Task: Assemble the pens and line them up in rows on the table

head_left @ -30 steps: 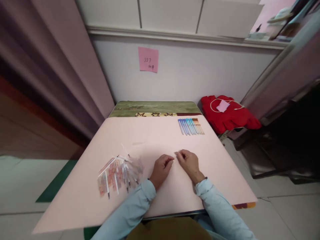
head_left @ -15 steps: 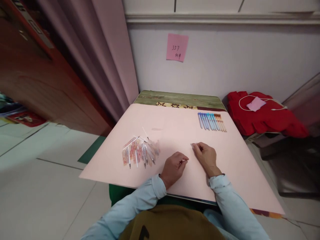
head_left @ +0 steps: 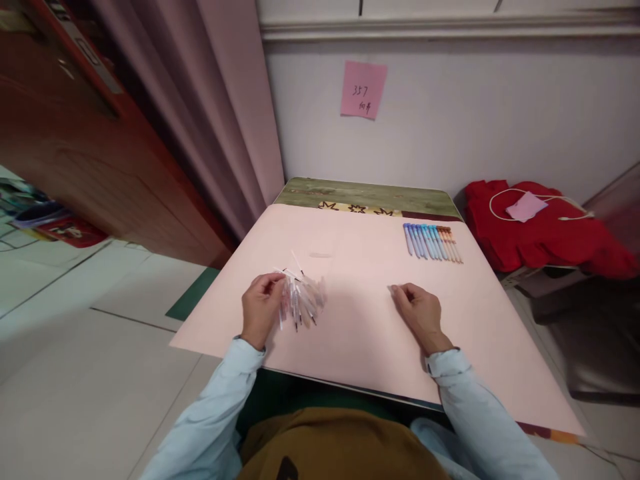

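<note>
On the left of the pink-covered table lies a loose pile of pen parts [head_left: 303,303]: thin white refills with dark tips and pale, see-through pieces like pen barrels. My left hand [head_left: 263,303] is at the pile's left edge, thumb and fingers pinched together and covering part of it. Whatever those fingers hold is hidden. My right hand [head_left: 420,313] rests on the right half of the table with its fingers closed. A small pale tip shows at its fingertips, too small to name. Beyond it lies a neat row of pens [head_left: 433,242] in dark blue, light blue and brown.
A faint pale strip [head_left: 320,255] lies behind the pile. The pink sheet [head_left: 360,353] leaves a green patterned table end [head_left: 370,190] bare by the wall. Red cloth with a white cable [head_left: 550,227] sits at the right; a wooden door [head_left: 125,167] stands left.
My left hand has moved left from mid-table, near the right hand, to the pile. The right hand stays in place, still closed. The view has shifted slightly.
</note>
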Tool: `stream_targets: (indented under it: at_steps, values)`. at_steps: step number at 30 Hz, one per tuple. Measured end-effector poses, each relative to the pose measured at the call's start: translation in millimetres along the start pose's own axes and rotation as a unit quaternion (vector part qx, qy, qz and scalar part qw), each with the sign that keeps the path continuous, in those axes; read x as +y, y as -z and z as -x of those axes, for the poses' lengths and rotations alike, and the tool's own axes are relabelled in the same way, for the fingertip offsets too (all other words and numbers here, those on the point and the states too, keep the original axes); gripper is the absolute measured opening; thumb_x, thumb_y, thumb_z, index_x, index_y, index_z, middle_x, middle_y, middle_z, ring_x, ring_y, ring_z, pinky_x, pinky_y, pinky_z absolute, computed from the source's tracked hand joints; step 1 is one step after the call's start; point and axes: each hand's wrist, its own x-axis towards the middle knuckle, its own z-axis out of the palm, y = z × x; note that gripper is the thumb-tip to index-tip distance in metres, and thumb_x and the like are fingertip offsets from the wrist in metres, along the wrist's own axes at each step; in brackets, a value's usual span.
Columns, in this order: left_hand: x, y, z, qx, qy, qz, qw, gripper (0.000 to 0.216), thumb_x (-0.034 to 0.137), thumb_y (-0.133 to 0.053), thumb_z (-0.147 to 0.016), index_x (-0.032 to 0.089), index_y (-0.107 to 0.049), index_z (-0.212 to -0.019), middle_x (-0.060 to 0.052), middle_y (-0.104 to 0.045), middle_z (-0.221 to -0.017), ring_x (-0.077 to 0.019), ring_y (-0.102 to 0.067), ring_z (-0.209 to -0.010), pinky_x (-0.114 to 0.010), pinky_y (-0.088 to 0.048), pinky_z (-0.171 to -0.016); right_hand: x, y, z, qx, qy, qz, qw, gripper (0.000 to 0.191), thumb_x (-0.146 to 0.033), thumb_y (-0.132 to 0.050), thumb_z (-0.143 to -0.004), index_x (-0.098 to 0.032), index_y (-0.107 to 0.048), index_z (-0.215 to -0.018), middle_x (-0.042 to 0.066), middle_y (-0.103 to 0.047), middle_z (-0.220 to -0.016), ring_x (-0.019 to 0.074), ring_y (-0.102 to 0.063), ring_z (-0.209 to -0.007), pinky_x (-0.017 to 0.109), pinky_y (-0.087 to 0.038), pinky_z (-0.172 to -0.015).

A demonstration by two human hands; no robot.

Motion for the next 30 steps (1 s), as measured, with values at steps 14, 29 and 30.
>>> stream_targets:
  at_steps: [14, 29, 30]
  values:
    - [-41, 24, 35, -0.104, -0.007, -0.240, 0.965, 0.104, 0.060, -0.071, -0.072, 0.015, -0.023, -0.152, -0.023, -0.033, -0.155, -0.0390, -0.022, -0.148, -0.058, -0.022, -0.117, -107, -76, -72, -0.135, 0.156, 0.009, 0.978, 0.023, -0.033, -0.056, -0.092, -0.022, -0.074, -0.103, 0.006, -0.072, -0.102, 0.0192, -0.064, -0.090, 0.028, -0.043, -0.080]
    - [-39, 3, 31, -0.210, -0.058, -0.317, 0.923, 0.118, 0.061, -0.077, -0.059, 0.018, -0.022, -0.154, -0.022, -0.020, -0.161, -0.0429, -0.006, -0.150, -0.063, -0.012, -0.115, -92, -91, -55, -0.129, 0.135, 0.018, 0.982, 0.018, -0.032, -0.057, -0.092, -0.024, -0.074, -0.094, 0.003, -0.069, -0.099, 0.0169, -0.061, -0.085, 0.027, -0.040, -0.072]
    - [-39, -1, 30, -0.209, -0.061, -0.315, 0.924, 0.118, 0.062, -0.077, -0.059, 0.018, -0.022, -0.154, -0.021, -0.020, -0.161, -0.0428, -0.006, -0.150, -0.063, -0.012, -0.115, -88, -89, -51, -0.128, 0.128, 0.017, 0.983, 0.018, -0.032, -0.057, -0.092, -0.024, -0.074, -0.093, 0.003, -0.069, -0.097, 0.0167, -0.061, -0.083, 0.027, -0.039, -0.071]
